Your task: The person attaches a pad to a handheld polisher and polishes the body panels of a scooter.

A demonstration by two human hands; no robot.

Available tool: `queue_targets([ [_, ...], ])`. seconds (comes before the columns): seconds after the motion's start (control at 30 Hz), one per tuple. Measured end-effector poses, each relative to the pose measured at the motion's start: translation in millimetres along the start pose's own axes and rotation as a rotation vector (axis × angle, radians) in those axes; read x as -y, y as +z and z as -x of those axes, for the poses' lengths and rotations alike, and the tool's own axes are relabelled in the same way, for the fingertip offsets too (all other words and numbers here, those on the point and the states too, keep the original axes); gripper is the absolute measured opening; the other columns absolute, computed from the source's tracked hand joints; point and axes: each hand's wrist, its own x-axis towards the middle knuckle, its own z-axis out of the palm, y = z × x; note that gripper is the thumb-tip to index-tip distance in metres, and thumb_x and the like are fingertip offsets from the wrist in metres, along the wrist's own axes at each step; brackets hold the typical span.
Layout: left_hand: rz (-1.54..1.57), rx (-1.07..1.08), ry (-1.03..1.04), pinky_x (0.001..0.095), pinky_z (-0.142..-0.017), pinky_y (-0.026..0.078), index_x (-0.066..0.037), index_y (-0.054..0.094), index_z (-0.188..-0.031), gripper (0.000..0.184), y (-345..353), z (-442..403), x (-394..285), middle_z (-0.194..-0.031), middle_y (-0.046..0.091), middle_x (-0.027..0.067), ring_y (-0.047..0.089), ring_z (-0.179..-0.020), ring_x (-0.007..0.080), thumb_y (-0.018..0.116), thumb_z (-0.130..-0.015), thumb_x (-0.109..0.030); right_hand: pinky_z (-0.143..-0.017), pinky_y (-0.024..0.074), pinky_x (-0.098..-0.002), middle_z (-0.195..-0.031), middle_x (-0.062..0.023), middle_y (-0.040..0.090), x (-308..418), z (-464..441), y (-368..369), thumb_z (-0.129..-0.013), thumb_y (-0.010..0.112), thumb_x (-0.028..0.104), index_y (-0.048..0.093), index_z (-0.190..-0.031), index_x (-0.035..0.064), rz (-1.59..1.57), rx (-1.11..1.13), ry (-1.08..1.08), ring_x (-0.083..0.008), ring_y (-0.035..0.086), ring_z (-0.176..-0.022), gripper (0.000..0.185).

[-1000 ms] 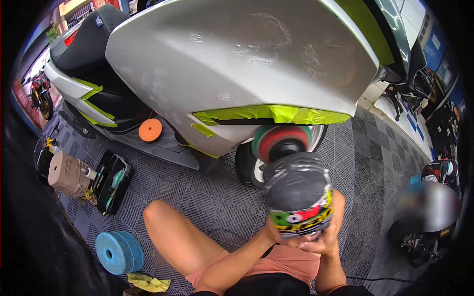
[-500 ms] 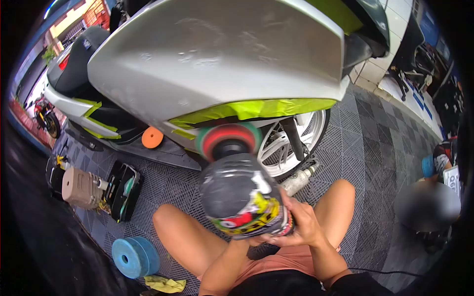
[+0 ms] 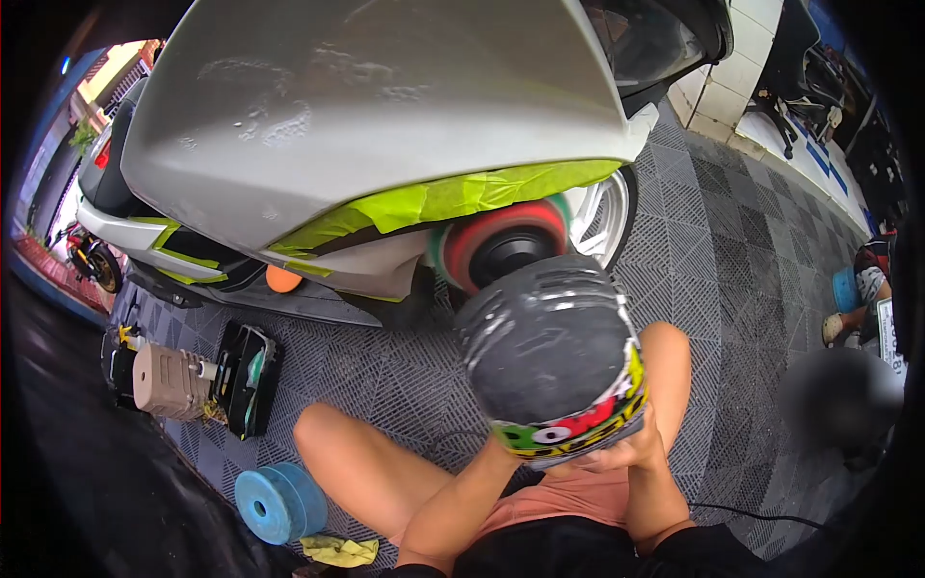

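A black rotary polisher point(image 3: 549, 337) with colourful stickers fills the middle of the view. Its red and green round pad point(image 3: 506, 236) looks blurred and lies at the lower edge of the silver scooter panel point(image 3: 385, 116), below the yellow-green masking tape point(image 3: 434, 202). My right hand point(image 3: 626, 448) is wrapped round the polisher's near end. My left hand point(image 3: 515, 462) is at the same end, mostly hidden beneath the body, its fingers out of sight. White marks dot the panel's upper part.
An orange pad point(image 3: 283, 279) sits on the scooter's footboard. On the left floor are a beige case point(image 3: 169, 379), an open black case point(image 3: 249, 380), a blue spool point(image 3: 279, 503) and a yellow cloth point(image 3: 339, 551). A person point(image 3: 872, 289) is at the right; a cable point(image 3: 752, 513) trails right.
The polisher went left along the panel's lower edge, then back right, with both hands at its near end. The view has shifted, and the scooter appears lower-left of its earlier place.
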Motion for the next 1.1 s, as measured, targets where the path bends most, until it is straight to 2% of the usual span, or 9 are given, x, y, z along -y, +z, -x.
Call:
queue_targets([
  [0.23, -0.091, -0.013, -0.014, 0.0399, -0.089, 0.036, -0.008, 0.034, -0.134, 0.096, 5.3, 11.6, 3.9, -0.098, 0.053, 0.0097, 0.051, -0.092, 0.0229, 0.075, -0.064, -0.060, -0.074, 0.0519, -0.0341, -0.098, -0.0207, 0.064, 8.7, 0.2, -11.7, -0.057, 0.082, 0.036, 0.049, -0.116, -0.0140, 0.122, 0.006, -0.040, -0.0291, 0.066, -0.083, 0.084],
  [0.33, -0.069, -0.018, -0.026, 0.0403, -0.089, 0.035, -0.007, 0.035, -0.133, 0.096, 1.5, 15.3, 1.5, -0.098, 0.053, 0.0099, 0.051, -0.092, 0.0230, 0.074, -0.064, -0.060, -0.073, 0.0524, -0.0340, -0.098, -0.0211, 0.064, 4.8, -0.5, -9.4, -0.057, 0.083, 0.036, 0.048, -0.117, -0.0143, 0.061, 0.029, -0.034, -0.0295, 0.067, -0.082, 0.086],
  [0.37, -0.056, -0.020, -0.030, 0.0404, -0.089, 0.035, -0.007, 0.035, -0.133, 0.095, -0.8, 16.8, -0.1, -0.097, 0.053, 0.0100, 0.051, -0.091, 0.0231, 0.074, -0.064, -0.060, -0.073, 0.0526, -0.0338, -0.098, -0.0216, 0.063, 6.6, 1.7, -3.9, -0.057, 0.082, 0.035, 0.047, -0.117, -0.0144, 0.007, 0.026, 0.049, -0.0301, 0.067, -0.082, 0.085],
  [0.53, 0.030, -0.038, -0.040, 0.0410, -0.089, 0.034, -0.006, 0.035, -0.133, 0.094, -18.5, 16.7, -13.4, -0.097, 0.054, 0.0104, 0.052, -0.091, 0.0234, 0.074, -0.065, -0.060, -0.069, 0.0537, -0.0342, -0.099, -0.0247, 0.063, -2.0, -4.6, 21.9, -0.059, 0.083, 0.036, 0.045, -0.119, -0.0141, 0.013, -0.024, -0.168, -0.0320, 0.067, -0.079, 0.087],
  [0.67, 0.116, -0.081, -0.038, 0.0415, -0.089, 0.034, -0.006, 0.036, -0.132, 0.094, -27.8, 8.5, -31.5, -0.097, 0.054, 0.0108, 0.052, -0.091, 0.0236, 0.074, -0.065, -0.059, -0.067, 0.0537, -0.0348, -0.095, -0.0242, 0.062, 13.5, -18.7, 26.7, -0.058, 0.085, 0.035, 0.049, -0.109, -0.0110, 0.109, 0.109, -0.134, -0.0332, 0.067, -0.077, 0.078],
  [0.7, 0.146, -0.096, -0.036, 0.0417, -0.089, 0.034, -0.005, 0.036, -0.132, 0.093, -30.0, 7.7, -35.9, -0.097, 0.054, 0.0108, 0.052, -0.091, 0.0236, 0.073, -0.065, -0.059, -0.067, 0.0532, -0.0355, -0.091, -0.0228, 0.062, 15.2, -19.8, 29.9, -0.057, 0.085, 0.034, 0.050, -0.105, -0.0087, 0.065, 0.132, -0.051, -0.0332, 0.066, -0.075, 0.073],
  [0.83, 0.224, -0.160, -0.032, 0.0422, -0.090, 0.033, -0.005, 0.036, -0.131, 0.093, -35.8, 3.1, -48.9, -0.097, 0.054, 0.0112, 0.052, -0.091, 0.0239, 0.073, -0.066, -0.059, -0.066, 0.0524, -0.0376, -0.088, -0.0208, 0.061, 12.2, -23.3, 48.4, -0.057, 0.085, 0.033, 0.050, -0.106, -0.0066, -0.002, 0.095, -0.060, -0.0340, 0.064, -0.074, 0.072],
  [0.93, 0.250, -0.204, -0.038, 0.0427, -0.090, 0.033, -0.003, 0.036, -0.130, 0.092, -37.4, 2.5, -52.3, -0.096, 0.054, 0.0119, 0.053, -0.090, 0.0246, 0.073, -0.066, -0.057, -0.065, 0.0530, -0.0371, -0.091, -0.0194, 0.061, 12.0, -28.3, 47.8, -0.058, 0.084, 0.033, 0.052, -0.101, -0.0056, 0.045, 0.172, -0.060, -0.0337, 0.064, -0.075, 0.067],
  [1.1, 0.294, -0.304, -0.041, 0.0435, -0.090, 0.033, 0.000, 0.035, -0.128, 0.090, -29.4, 5.5, -52.6, -0.096, 0.054, 0.0135, 0.054, -0.090, 0.0266, 0.074, -0.066, -0.051, -0.065, 0.0534, -0.0371, -0.091, -0.0194, 0.061, 11.5, -30.2, 43.8, -0.057, 0.085, 0.034, 0.052, -0.105, -0.0065, 0.051, 0.236, -0.049, -0.0336, 0.064, -0.075, 0.071],
])
